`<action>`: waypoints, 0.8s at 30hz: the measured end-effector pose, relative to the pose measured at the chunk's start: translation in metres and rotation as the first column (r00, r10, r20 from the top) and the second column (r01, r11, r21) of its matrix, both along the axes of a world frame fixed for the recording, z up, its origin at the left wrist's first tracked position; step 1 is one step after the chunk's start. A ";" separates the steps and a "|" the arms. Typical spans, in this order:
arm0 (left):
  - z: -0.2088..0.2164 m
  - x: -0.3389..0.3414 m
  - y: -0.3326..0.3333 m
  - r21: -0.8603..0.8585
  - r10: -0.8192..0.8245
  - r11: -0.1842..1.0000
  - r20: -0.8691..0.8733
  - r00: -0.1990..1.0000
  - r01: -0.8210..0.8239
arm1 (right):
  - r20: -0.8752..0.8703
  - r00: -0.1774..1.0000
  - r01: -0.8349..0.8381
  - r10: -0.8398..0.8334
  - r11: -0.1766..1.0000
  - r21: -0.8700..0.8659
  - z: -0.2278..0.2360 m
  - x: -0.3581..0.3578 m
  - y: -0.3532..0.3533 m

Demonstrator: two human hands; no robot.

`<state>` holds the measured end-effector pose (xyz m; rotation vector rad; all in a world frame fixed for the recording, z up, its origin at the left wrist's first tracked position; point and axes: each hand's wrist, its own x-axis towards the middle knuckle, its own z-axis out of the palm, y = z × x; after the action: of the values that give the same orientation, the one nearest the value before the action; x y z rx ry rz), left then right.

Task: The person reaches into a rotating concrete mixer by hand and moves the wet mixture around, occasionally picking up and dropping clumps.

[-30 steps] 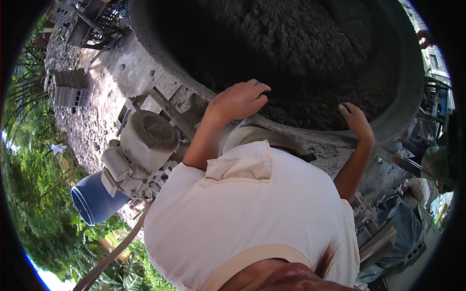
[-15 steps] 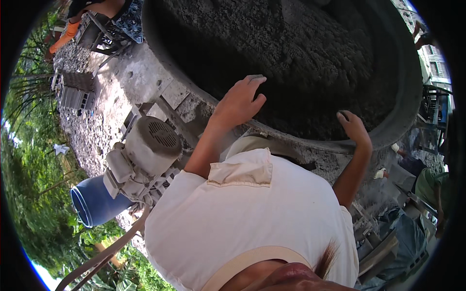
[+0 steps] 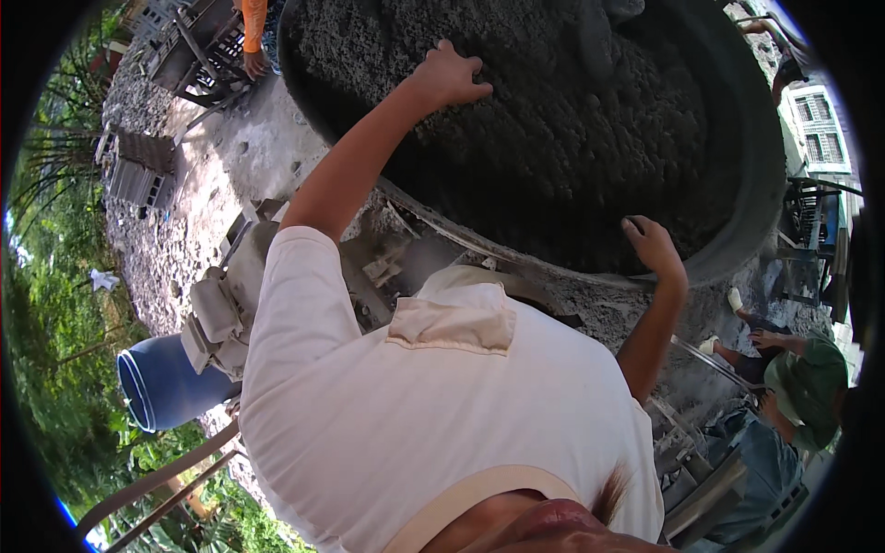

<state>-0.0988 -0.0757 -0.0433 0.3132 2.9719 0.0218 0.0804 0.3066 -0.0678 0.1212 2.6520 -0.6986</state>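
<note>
A large round steel mixing pan [image 3: 737, 247] holds dark grey, lumpy wet mix [image 3: 553, 120] that looks like mortar or concrete. Over the mix, my left hand [image 3: 449, 78] reaches out from a stretched arm, its fingers apart and nothing visible in them. Whether the fingertips touch the mix I cannot tell. My right hand [image 3: 659, 249] hangs just inside the near right rim, with a finger stretched out and the others partly hidden. No object shows in it. At the top of the pan, a grey metal mixer part [image 3: 597, 41] stands in the mix.
Left of me sit a dusty motor [image 3: 249, 267], a blue barrel [image 3: 171, 382] and a pipe [image 3: 157, 479]. Hollow blocks [image 3: 138, 175] lie further left. An orange-sleeved person [image 3: 253, 32] is at upper left; a green-shirted person [image 3: 802, 387] with a long handle is at right.
My left hand has moved forward from near the rim to farther over the mix, its arm straightening. My right hand stays near the rim. The orange-sleeved arm has shifted right.
</note>
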 end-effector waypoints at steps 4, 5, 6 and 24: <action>0.016 0.042 0.027 0.132 -0.182 0.976 0.052 0.982 0.173 | -0.143 0.986 0.071 -0.088 0.990 -0.120 0.017 0.001 -0.013; 0.026 0.052 0.033 0.217 -0.255 0.948 0.088 0.963 0.231 | -0.199 0.972 0.095 -0.126 0.983 -0.156 0.019 0.001 -0.013; 0.029 0.060 0.036 0.225 -0.299 0.936 0.104 0.949 0.270 | -0.249 0.962 0.068 -0.111 0.982 -0.174 0.013 0.000 -0.010; 0.082 0.112 -0.010 0.706 -0.535 -0.423 0.311 0.785 -0.568 | -0.666 0.706 0.076 -0.243 0.960 -0.269 -0.008 -0.011 0.000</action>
<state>0.0128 -0.0862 0.0388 0.2360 1.0607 2.3598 0.0690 0.3062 -0.0760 0.0249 3.2683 -1.3188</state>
